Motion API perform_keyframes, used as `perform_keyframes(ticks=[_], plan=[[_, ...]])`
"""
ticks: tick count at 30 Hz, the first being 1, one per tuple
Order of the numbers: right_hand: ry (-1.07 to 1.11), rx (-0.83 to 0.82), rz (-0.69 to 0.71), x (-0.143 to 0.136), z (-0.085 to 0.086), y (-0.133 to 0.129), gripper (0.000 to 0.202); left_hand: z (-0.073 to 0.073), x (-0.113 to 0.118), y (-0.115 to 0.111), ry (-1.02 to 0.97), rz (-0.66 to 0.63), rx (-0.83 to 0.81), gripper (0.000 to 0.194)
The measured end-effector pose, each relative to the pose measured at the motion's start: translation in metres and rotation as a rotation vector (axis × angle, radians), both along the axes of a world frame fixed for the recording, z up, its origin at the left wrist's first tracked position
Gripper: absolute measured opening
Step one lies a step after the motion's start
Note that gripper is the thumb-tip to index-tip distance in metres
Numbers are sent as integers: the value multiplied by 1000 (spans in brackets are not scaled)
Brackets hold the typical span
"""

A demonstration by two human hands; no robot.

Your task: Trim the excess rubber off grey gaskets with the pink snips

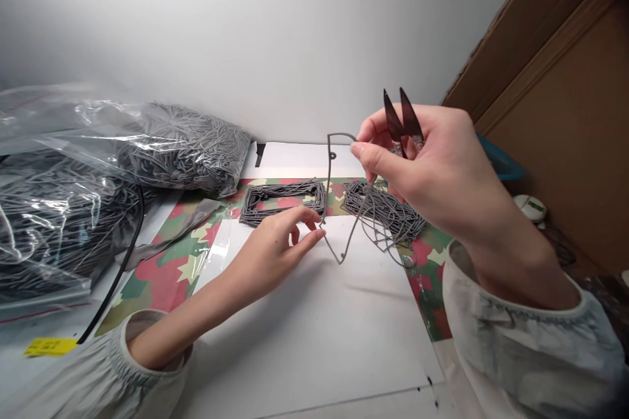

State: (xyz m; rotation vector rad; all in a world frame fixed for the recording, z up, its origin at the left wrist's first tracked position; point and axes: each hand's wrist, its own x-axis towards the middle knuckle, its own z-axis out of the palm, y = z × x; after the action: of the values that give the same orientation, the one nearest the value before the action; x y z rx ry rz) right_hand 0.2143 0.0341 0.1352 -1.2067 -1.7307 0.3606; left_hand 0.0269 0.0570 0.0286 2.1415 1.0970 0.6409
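Observation:
A thin grey frame-shaped part [329, 173] hangs upright over the white sheet [314, 327]. My right hand [413, 150] pinches its upper right corner between thumb and forefinger. The same hand also holds small scissors [403, 119], their dark blades pointing up and apart; the handles are hidden in the palm. My left hand [289, 239] has thumb and forefinger at the part's lower left edge, pinching it. Behind lie a neat rectangular stack of grey frames [253, 206] and, to the right, a looser pile of grey parts [393, 209].
Clear plastic bags [191, 144] full of grey parts fill the left side. A black cord [118, 275] and a yellow label [49, 346] lie near them. Cardboard [555, 91] stands at the right, beside a blue object [501, 160] and a white round one [531, 207].

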Motion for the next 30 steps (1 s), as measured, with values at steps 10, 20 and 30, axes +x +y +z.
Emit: perform_keyframes(ticks=[10,20,30], plan=[[36,-3,-27,2,0,0,14,8,-4,7,-80,56,7,23],[265,-478,95,12,0,-27,12,63,-42,2,-189,246,-116,26],[-147,-923,91,19,-88,-60,4,3,-76,-14,274,107,52,27]])
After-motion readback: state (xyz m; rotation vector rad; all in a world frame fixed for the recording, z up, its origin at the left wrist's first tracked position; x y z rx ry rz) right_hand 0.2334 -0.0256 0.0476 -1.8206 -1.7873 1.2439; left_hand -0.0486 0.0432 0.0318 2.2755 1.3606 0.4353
